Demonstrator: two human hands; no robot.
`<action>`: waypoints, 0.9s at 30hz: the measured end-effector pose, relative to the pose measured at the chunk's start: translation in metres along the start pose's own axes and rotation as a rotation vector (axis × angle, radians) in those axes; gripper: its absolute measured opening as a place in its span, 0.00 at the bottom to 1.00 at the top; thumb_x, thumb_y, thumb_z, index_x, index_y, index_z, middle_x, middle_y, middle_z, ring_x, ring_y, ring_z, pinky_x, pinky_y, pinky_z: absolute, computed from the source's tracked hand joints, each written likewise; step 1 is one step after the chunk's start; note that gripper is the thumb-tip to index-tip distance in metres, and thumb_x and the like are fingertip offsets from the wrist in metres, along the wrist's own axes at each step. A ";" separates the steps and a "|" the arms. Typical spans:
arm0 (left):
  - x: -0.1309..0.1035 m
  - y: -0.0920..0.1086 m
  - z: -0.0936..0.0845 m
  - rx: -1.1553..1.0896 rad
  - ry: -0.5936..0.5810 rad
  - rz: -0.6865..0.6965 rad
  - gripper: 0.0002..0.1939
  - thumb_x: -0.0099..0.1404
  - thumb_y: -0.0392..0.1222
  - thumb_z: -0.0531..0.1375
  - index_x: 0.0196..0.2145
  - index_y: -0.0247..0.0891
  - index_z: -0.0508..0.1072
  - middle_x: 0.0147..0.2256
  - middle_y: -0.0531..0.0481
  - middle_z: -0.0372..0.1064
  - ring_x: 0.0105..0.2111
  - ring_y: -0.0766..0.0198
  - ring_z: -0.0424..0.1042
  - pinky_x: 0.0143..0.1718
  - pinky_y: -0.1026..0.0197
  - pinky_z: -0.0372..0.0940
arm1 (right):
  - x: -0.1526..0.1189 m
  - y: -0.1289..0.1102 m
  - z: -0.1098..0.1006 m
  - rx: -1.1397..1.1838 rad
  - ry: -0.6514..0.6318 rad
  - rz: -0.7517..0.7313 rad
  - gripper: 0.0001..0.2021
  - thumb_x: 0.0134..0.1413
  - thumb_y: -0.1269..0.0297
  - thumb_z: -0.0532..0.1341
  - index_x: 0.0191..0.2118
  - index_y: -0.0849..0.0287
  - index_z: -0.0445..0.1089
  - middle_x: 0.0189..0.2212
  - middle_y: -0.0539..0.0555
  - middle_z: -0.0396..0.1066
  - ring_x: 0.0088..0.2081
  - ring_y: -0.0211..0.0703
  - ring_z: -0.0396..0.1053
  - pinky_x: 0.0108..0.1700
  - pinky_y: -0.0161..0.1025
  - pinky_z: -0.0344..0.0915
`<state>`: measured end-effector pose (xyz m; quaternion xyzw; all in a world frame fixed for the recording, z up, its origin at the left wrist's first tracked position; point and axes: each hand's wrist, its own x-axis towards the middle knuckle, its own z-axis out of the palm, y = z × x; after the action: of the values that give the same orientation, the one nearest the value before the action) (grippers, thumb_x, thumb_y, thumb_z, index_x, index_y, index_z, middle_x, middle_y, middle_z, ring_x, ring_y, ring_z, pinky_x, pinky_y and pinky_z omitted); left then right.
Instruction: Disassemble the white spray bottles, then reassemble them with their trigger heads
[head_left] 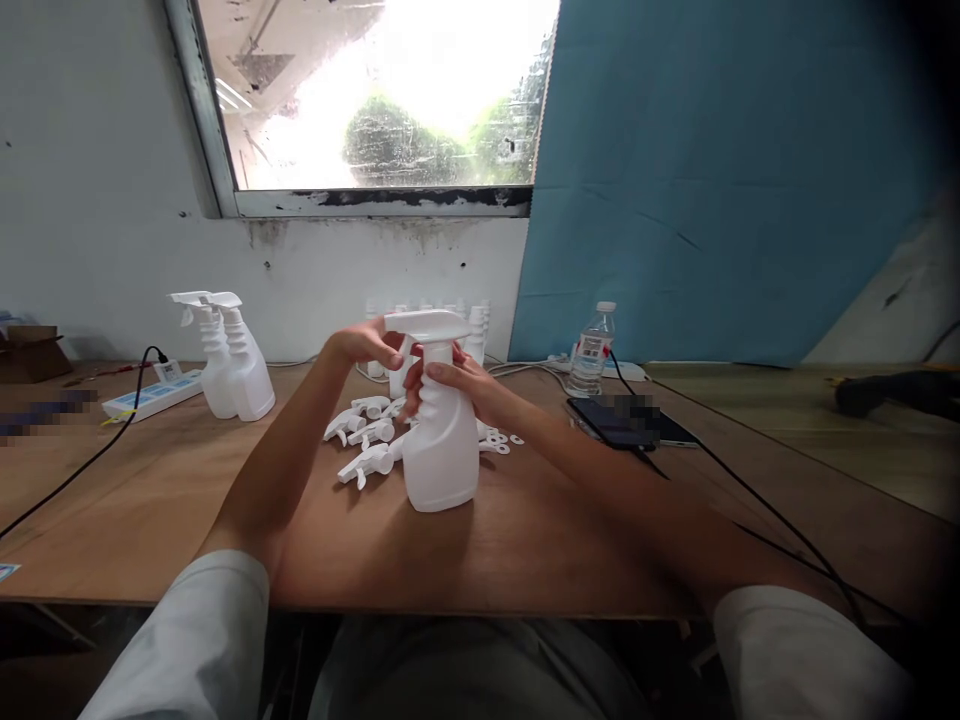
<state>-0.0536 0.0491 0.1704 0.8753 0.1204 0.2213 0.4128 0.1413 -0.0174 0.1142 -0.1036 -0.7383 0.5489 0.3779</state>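
A white spray bottle stands upright on the table in front of me, with a white trigger spray head on top. My right hand is closed around the bottle's neck, thumb in front and fingertips showing on the left side. At the nozzle end of the spray head is my left hand, its thumb stretched out below the nozzle and apart from the fingers. Some of its fingers are partly hidden behind the head. Several loose trigger spray heads lie left of the bottle, and small white rings lie right of it.
Two spray bottles with heads stand at left beside a power strip. More white bottles stand along the wall. To the right are a water bottle, a phone and black cables. A cardboard box sits far left.
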 end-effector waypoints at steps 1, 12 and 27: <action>-0.005 0.008 -0.002 0.018 0.019 0.018 0.33 0.38 0.61 0.73 0.36 0.33 0.75 0.22 0.44 0.72 0.28 0.54 0.74 0.31 0.57 0.69 | -0.001 -0.007 -0.002 -0.080 -0.020 0.017 0.16 0.55 0.52 0.63 0.41 0.60 0.70 0.29 0.54 0.73 0.35 0.45 0.73 0.37 0.41 0.72; -0.118 0.087 -0.027 0.444 0.696 -0.024 0.21 0.50 0.44 0.67 0.42 0.32 0.75 0.39 0.43 0.73 0.39 0.53 0.71 0.51 0.42 0.64 | -0.056 -0.129 -0.024 -1.037 0.275 -0.069 0.15 0.57 0.55 0.62 0.46 0.58 0.74 0.33 0.54 0.77 0.38 0.46 0.75 0.41 0.43 0.70; -0.143 0.017 -0.085 0.404 1.064 -0.731 0.15 0.50 0.36 0.66 0.35 0.25 0.72 0.26 0.52 0.69 0.29 0.64 0.69 0.39 0.51 0.71 | -0.083 -0.154 -0.055 -1.182 0.586 -0.130 0.12 0.58 0.57 0.62 0.30 0.60 0.74 0.24 0.53 0.73 0.26 0.40 0.73 0.31 0.41 0.68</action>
<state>-0.2189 0.0393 0.1898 0.6100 0.6347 0.4415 0.1737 0.2762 -0.0823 0.2199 -0.3935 -0.7868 -0.0236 0.4749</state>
